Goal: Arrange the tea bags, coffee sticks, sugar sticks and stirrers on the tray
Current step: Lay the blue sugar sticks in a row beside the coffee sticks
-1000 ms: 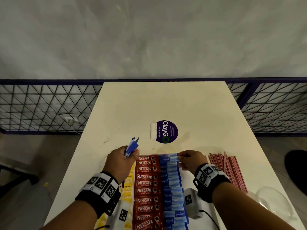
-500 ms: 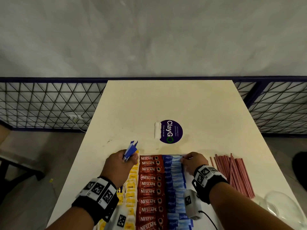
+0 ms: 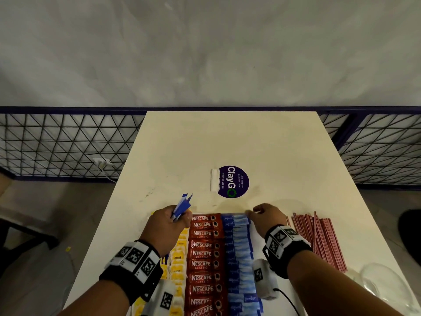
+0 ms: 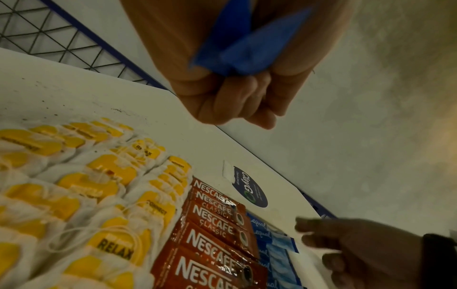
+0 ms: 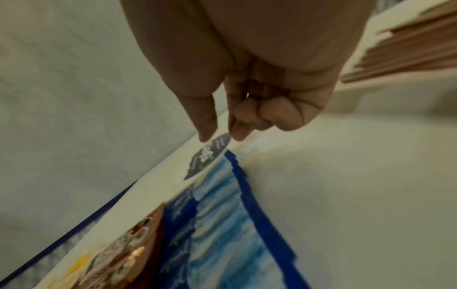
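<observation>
On a white tray (image 3: 257, 242) lie three rows: yellow-tagged tea bags (image 3: 180, 254), red Nescafe coffee sticks (image 3: 205, 254) and blue sugar sticks (image 3: 239, 247). My left hand (image 3: 173, 222) hovers over the far end of the tea bag row and grips a few spare blue sugar sticks (image 3: 182, 205) that poke up from the fist (image 4: 247, 45). My right hand (image 3: 264, 214) hangs just off the far right corner of the sugar row, thumb and forefinger pointing down with nothing between them (image 5: 221, 136). Red stirrers (image 3: 319, 238) lie in a loose bundle on the table to the right.
A round purple ClayGo sticker (image 3: 232, 181) and a white paper scrap (image 3: 214, 180) lie beyond the tray. A clear glass bowl (image 3: 385, 286) stands at the near right. A wire mesh fence (image 3: 68, 144) runs behind the table, below a grey wall.
My right hand has come off the far end of the sugar row and shifted slightly right, holding nothing. My left hand has kept its grip on the spare sugar sticks.
</observation>
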`<act>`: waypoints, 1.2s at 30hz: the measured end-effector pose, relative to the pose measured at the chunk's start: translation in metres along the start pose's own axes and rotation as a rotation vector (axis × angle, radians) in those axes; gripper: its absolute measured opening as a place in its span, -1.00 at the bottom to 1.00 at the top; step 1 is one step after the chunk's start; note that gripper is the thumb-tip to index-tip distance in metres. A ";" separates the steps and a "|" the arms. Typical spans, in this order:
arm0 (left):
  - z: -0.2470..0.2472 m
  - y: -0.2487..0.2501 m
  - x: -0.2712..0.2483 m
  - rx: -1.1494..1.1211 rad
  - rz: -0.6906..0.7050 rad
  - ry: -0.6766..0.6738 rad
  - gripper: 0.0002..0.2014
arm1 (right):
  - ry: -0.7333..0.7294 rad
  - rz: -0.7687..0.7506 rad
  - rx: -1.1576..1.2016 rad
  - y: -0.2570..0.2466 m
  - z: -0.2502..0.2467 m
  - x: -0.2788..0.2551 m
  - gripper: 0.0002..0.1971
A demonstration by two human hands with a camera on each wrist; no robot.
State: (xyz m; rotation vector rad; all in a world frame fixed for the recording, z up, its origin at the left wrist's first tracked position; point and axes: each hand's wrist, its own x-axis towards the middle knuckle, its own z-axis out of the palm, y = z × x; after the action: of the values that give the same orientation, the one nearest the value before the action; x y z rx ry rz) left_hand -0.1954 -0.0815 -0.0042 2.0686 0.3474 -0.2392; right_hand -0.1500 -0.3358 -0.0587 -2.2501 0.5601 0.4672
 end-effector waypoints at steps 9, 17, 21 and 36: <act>0.012 0.034 -0.003 -0.465 -0.170 -0.648 -0.84 | -0.396 -0.638 0.277 -0.076 -0.028 -0.056 -0.85; 0.018 0.038 0.001 -0.634 -0.160 -0.424 -0.83 | -0.200 -0.480 0.402 -0.057 -0.035 -0.055 -0.79; 0.025 0.038 0.001 -0.548 -0.124 -0.344 -0.81 | -0.226 -0.437 0.405 -0.050 -0.034 -0.055 -0.82; 0.028 0.039 -0.002 0.228 0.159 -0.423 -0.75 | -0.259 -0.440 0.281 -0.036 -0.035 -0.048 -0.82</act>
State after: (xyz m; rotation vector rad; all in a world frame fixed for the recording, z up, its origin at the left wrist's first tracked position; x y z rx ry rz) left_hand -0.1848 -0.1243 0.0143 2.1868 -0.1071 -0.6300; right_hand -0.1661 -0.3280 0.0090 -1.9281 -0.0095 0.4146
